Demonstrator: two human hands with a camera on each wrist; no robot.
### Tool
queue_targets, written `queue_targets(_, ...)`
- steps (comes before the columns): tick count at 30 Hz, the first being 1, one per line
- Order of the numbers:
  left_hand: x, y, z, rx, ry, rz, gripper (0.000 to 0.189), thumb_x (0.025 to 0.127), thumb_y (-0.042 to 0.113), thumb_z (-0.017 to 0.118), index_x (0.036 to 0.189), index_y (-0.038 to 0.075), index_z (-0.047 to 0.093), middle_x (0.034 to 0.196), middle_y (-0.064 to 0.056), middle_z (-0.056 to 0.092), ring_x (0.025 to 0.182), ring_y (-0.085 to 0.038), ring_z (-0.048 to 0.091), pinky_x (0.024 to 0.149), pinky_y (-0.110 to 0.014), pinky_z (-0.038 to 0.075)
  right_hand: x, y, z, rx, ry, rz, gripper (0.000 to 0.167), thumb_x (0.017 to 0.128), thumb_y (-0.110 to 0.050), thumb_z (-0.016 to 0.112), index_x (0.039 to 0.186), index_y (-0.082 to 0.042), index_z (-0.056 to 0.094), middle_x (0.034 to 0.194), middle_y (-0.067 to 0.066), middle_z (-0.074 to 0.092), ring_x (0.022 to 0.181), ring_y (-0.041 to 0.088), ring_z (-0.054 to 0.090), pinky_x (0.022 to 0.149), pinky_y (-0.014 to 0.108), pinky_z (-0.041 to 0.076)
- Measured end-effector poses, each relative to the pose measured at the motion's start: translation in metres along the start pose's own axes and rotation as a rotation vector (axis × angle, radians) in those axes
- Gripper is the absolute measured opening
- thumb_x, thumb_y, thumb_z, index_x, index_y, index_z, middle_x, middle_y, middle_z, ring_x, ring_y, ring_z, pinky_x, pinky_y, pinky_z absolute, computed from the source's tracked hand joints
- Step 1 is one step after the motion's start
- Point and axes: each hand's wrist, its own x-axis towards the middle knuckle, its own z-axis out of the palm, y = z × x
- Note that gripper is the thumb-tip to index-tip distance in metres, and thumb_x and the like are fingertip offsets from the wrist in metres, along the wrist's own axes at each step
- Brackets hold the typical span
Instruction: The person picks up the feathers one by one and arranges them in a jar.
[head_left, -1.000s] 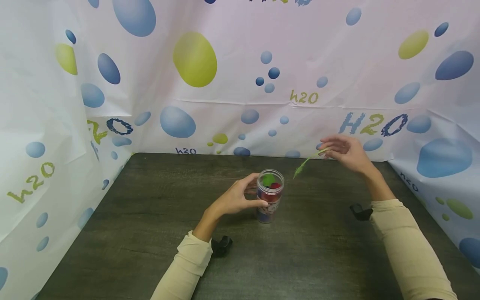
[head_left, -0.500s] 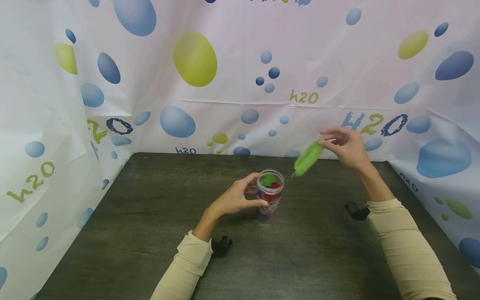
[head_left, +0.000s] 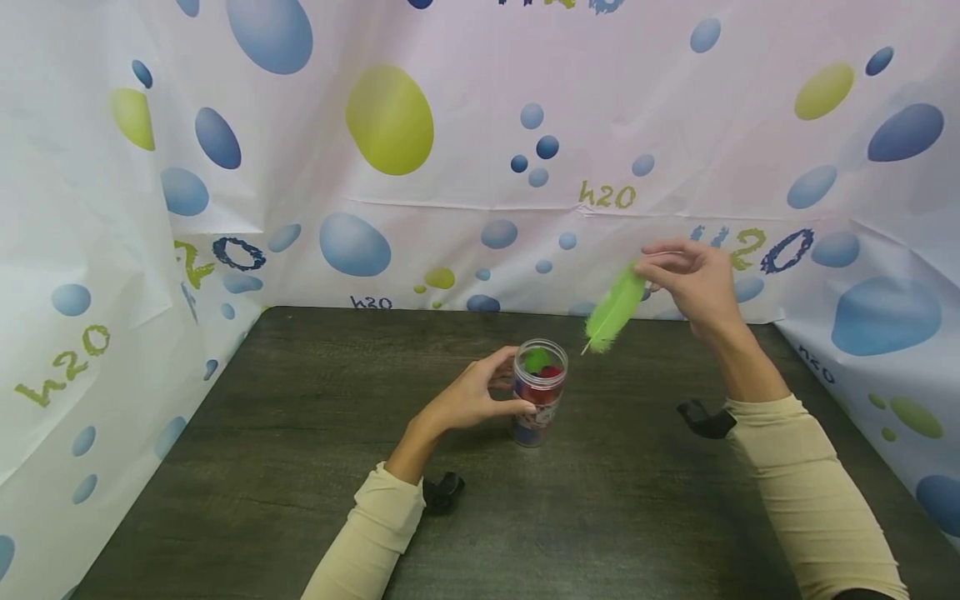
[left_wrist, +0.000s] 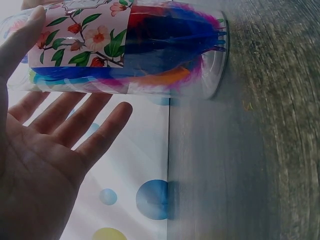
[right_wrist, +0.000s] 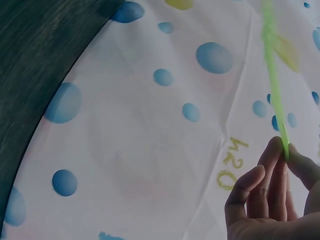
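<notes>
A clear jar [head_left: 537,392] full of coloured feathers stands upright on the dark table, a flowered label round its middle in the left wrist view. My left hand [head_left: 472,393] grips it from the left, thumb on the near side and fingers behind. Red and green feather parts [head_left: 542,363] show at its open mouth. A bright green feather [head_left: 615,308] hangs in the air to the right of the jar, pinched at its upper end between thumb and fingertips of my right hand [head_left: 693,283]. Its pale quill tip points down and left, a little above and right of the jar's rim.
The dark wood-grain table [head_left: 300,433] ends at a white backdrop [head_left: 480,150] printed with blue and green bubbles. Black camera mounts [head_left: 444,492] sit at both wrists, below the sleeves' cuffs.
My right hand has risen slightly and turned, so the green feather has gone from edge-on to broadside, its quill pointing down. My left hand and the jar have stayed put.
</notes>
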Motion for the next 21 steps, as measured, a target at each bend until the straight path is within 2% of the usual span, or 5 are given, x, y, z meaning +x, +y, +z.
queue_targets(2,0.000,0.000,0.000,-0.005,0.000,0.001,0.071,0.095,0.012,0.078,0.154,0.002,0.040,0.141,-0.019,0.060,0.133,-0.034,0.059,0.107,-0.046,0.053,-0.001,-0.005,0.002,-0.004,0.010,0.029,0.016,0.091,0.002,0.077,0.099,-0.012,0.077,0.082,-0.010,0.078,0.051,0.004,0.057,0.057,0.017,0.055)
queue_targets(6,0.000,0.001,0.000,-0.006,0.001,0.001,0.070,0.095,0.011,0.077,0.154,0.002,0.040,0.140,-0.019,0.060,0.132,-0.034,0.059,0.107,-0.047,0.053,0.000,-0.014,0.006,-0.020,0.023,0.080,0.011,0.092,-0.004,0.079,0.101,-0.010,0.077,0.083,-0.010,0.078,0.053,0.005,0.059,0.058,0.018,0.056)
queue_targets(10,0.000,0.001,-0.001,-0.004,0.002,0.000,0.070,0.094,0.011,0.077,0.154,0.002,0.041,0.140,-0.018,0.060,0.133,-0.033,0.059,0.107,-0.043,0.053,-0.001,-0.021,0.010,0.092,0.007,0.103,0.013,0.090,0.000,0.079,0.100,-0.008,0.077,0.084,-0.005,0.079,0.073,0.007,0.071,0.060,0.019,0.058)
queue_targets(16,0.000,0.001,-0.001,-0.006,0.002,0.004,0.070,0.094,0.010,0.078,0.153,0.002,0.041,0.140,-0.018,0.061,0.132,-0.033,0.059,0.107,-0.046,0.053,-0.003,-0.027,0.014,0.263,-0.026,0.119,0.018,0.089,0.007,0.077,0.102,-0.006,0.076,0.088,0.003,0.079,0.077,0.012,0.074,0.063,0.022,0.060)
queue_targets(21,0.000,0.001,-0.001,-0.006,-0.001,0.004,0.071,0.094,0.009,0.078,0.154,0.002,0.041,0.141,-0.018,0.060,0.132,-0.033,0.059,0.107,-0.045,0.053,-0.005,-0.033,0.018,0.320,-0.060,0.139,0.020,0.088,0.006,0.079,0.104,-0.006,0.076,0.091,0.005,0.080,0.080,0.014,0.075,0.066,0.023,0.061)
